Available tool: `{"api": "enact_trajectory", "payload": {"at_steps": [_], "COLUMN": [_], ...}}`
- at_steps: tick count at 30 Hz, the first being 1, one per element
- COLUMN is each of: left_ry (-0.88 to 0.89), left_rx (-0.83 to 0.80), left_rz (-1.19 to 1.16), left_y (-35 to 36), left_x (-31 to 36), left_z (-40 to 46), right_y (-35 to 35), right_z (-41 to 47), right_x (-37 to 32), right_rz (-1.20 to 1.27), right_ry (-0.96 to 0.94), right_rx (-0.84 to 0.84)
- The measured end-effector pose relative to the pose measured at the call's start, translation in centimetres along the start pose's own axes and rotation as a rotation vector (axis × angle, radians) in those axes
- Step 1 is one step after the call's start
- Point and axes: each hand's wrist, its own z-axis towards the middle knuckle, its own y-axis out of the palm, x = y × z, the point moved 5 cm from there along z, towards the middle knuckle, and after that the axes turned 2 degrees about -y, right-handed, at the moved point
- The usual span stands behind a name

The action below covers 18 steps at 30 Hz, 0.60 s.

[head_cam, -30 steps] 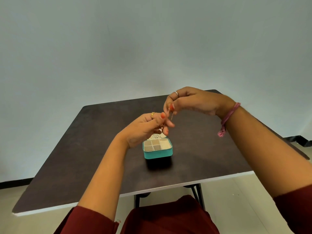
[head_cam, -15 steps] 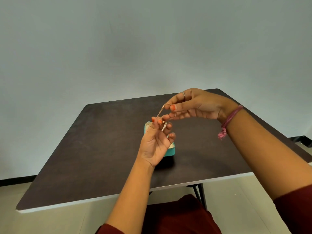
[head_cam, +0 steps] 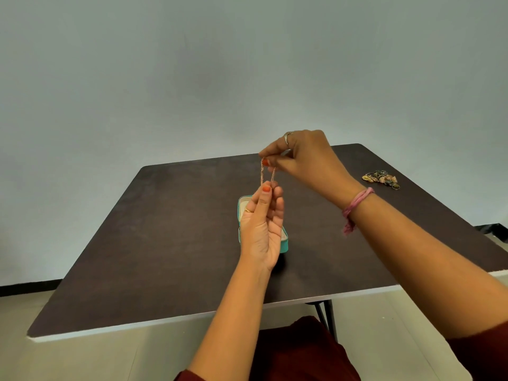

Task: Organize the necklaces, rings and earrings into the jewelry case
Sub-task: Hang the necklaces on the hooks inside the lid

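Head view: right hand (head_cam: 308, 160) and left hand (head_cam: 262, 226) pinch a thin chain (head_cam: 266, 174) taut between them above the teal case (head_cam: 284, 244); jewelry pile (head_cam: 382, 178) lies well apart on the table (head_cam: 165, 243).

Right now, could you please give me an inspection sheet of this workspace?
Surface: dark table with a pale front edge.
Job's things: teal case, open, mid-table, mostly hidden behind the left hand; thin chain strung taut between the hands above it; jewelry pile at the far right of the table.
Clutter: nothing seen.
Hands: left hand pinches the chain's lower end, palm toward the camera; right hand pinches the upper end.
Cables: nothing seen.
Surroundings: plain grey wall, pale floor, dark table legs.
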Motion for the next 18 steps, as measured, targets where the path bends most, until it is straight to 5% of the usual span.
{"api": "enact_trajectory", "payload": {"at_steps": [11,18], "left_ry": [0.231,0.113], "left_rx": [0.05,-0.002], "left_rz": [0.674,0.977], "left_y": [0.8,-0.9], "left_x": [3.1,4.3], "left_z": [1.5,4.0], "right_y": [0.9,1.8], "right_z": [1.6,1.9], "right_x": [0.9,2.9], "right_rz": [-0.155,-0.125], "right_ry": [-0.066,-0.091], "right_rx": [0.086,0.16]}}
